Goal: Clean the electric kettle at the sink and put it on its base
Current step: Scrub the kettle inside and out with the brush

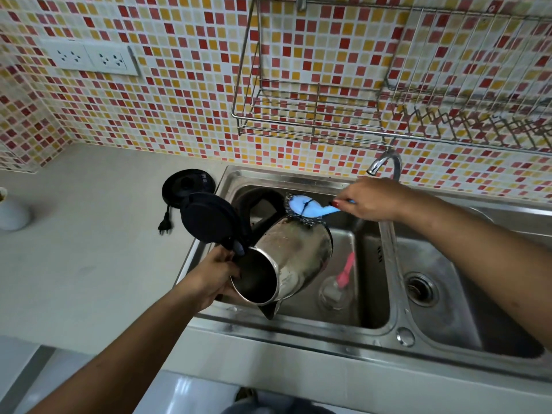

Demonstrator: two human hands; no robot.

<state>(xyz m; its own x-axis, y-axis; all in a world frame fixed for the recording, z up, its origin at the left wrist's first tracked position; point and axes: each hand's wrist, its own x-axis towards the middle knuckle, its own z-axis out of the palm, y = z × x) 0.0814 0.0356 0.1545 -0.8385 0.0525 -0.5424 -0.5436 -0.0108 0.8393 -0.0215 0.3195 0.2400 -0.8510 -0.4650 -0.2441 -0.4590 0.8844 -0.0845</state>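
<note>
Two grips: left hand (209, 282) clasps the kettle (295, 252) by its rim, right hand (373, 201) pinches a scrubber (307, 206) against its base.

I see left grip (213, 276) holding the kettle (294, 252) by its rim, tilted over the sink (298, 327), lid (209, 218) open. Right grip (373, 200) holds a scrubber (304, 206) against the kettle's bottom. Base (185, 183) sits on the table (89, 234) beside the sink.

A wire dish rack (310, 122) hangs above the right hand (373, 200); a double socket (89, 58) sits high left of the left hand (213, 274), a white cup (12, 213) far left.
</note>
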